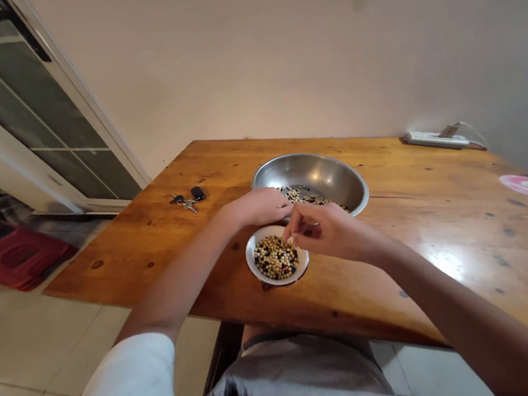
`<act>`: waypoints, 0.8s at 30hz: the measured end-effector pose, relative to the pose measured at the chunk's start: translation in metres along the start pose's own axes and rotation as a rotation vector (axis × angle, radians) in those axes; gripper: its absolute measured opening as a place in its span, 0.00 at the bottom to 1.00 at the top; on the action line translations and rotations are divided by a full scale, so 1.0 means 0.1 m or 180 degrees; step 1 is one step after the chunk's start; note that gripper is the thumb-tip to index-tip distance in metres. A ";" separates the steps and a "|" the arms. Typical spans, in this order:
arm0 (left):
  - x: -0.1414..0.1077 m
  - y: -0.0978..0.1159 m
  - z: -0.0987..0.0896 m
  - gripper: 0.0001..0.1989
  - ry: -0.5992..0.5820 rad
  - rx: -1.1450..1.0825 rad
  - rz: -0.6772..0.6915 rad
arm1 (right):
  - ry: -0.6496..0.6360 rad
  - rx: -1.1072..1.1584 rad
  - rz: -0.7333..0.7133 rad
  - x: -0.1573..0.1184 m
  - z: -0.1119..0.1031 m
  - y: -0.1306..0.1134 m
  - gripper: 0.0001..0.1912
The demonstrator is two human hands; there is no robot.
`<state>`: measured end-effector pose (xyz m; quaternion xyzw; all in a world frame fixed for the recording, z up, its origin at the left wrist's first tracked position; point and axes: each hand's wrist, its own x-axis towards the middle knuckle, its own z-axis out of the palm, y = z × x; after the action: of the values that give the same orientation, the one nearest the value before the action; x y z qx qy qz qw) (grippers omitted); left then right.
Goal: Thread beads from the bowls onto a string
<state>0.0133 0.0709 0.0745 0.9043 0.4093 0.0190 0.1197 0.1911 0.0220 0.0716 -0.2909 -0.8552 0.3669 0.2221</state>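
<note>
A small pale bean (290,240) sits pinched in a narrow grip between the thumb and forefinger of the right hand (326,232), just over the rim of a small round white ceramic bowl (249,258). That bowl holds a heaped mix of round cream, brown and black beans (275,258) and stands on the table directly in front of the person. The left hand (259,206) lies curled just beyond it, its fingers (287,205) reaching to the near rim of a wide stainless-steel mixing bowl (307,157); whether it holds anything cannot be told from this view. A thinner scatter of light and dark beans (302,196) lies inside the steel bowl. Both bowls rest on a knotty honey-brown wooden table (384,168), with a black-fobbed car key set (188,198) to the left and a white power strip (433,139) by the far wall.
</note>
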 end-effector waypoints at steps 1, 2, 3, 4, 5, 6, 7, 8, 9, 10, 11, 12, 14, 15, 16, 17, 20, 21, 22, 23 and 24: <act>-0.01 0.01 0.03 0.17 0.0063 0.0038 -0.0001 | 0.0157 0.0114 0.0023 -0.03 0.03 0.01 0.03; -0.02 0.01 0.06 0.18 0.0132 0.0075 -0.0002 | 0.0304 0.0256 0.0049 -0.05 0.06 0.02 0.03; -0.04 0.01 0.10 0.19 0.0206 0.0109 -0.0002 | 0.0444 0.0442 0.0072 -0.08 0.09 0.04 0.03; -0.05 0.01 0.14 0.20 0.0284 0.0138 0.0003 | 0.0585 0.0663 0.0093 -0.10 0.12 0.07 0.03; -0.06 0.01 0.17 0.20 0.0364 0.0162 0.0014 | 0.0732 0.0897 0.0104 -0.12 0.15 0.10 0.04; -0.08 0.01 0.20 0.20 0.0444 0.0176 0.0029 | 0.0862 0.1112 0.0098 -0.14 0.18 0.13 0.05; -0.09 0.01 0.23 0.20 0.0525 0.0181 0.0049 | 0.0952 0.1278 0.0072 -0.16 0.21 0.16 0.06; -0.11 0.01 0.25 0.21 0.0595 0.0173 0.0073 | 0.0993 0.1389 0.0026 -0.18 0.24 0.19 0.06; -0.13 0.01 0.26 0.21 0.0650 0.0151 0.0103 | 0.0986 0.1438 -0.0018 -0.19 0.27 0.21 0.06; -0.14 0.00 0.27 0.21 0.0693 0.0120 0.0133 | 0.0957 0.1425 -0.0053 -0.20 0.29 0.23 0.06; -0.16 -0.01 0.28 0.21 0.0731 0.0083 0.0160 | 0.0930 0.1370 -0.0078 -0.20 0.32 0.24 0.07; -0.18 -0.02 0.28 0.21 0.0764 0.0039 0.0186 | 0.0937 0.1293 -0.0088 -0.21 0.34 0.25 0.07; -0.22 -0.05 0.27 0.20 0.0832 -0.0066 0.0233 | 0.1052 0.1158 -0.0099 -0.20 0.39 0.27 0.08; -0.23 -0.06 0.26 0.20 0.0859 -0.0129 0.0260 | 0.1124 0.1112 -0.0109 -0.19 0.41 0.27 0.08; -0.25 -0.07 0.24 0.19 0.0873 -0.0201 0.0296 | 0.1193 0.1095 -0.0121 -0.18 0.42 0.28 0.08; -0.27 -0.08 0.23 0.18 0.0878 -0.0279 0.0340 | 0.1251 0.1094 -0.0133 -0.17 0.43 0.29 0.07; -0.31 -0.09 0.20 0.15 0.0906 -0.0515 0.0460 | 0.1348 0.1060 -0.0201 -0.14 0.45 0.32 0.06; -0.32 -0.08 0.20 0.15 0.0920 -0.0585 0.0491 | 0.1372 0.1029 -0.0234 -0.14 0.46 0.33 0.06; -0.32 -0.08 0.20 0.14 0.0933 -0.0647 0.0518 | 0.1406 0.0992 -0.0266 -0.14 0.47 0.34 0.06; -0.32 -0.07 0.21 0.13 0.0944 -0.0698 0.0536 | 0.1454 0.0948 -0.0298 -0.14 0.48 0.35 0.06; -0.32 -0.05 0.21 0.12 0.0954 -0.0738 0.0548 | 0.1512 0.0900 -0.0329 -0.14 0.49 0.37 0.06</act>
<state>-0.0092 0.0461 0.0547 0.9032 0.3389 0.2104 0.1587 0.1842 0.0090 0.0105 -0.2909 -0.7332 0.3923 0.4731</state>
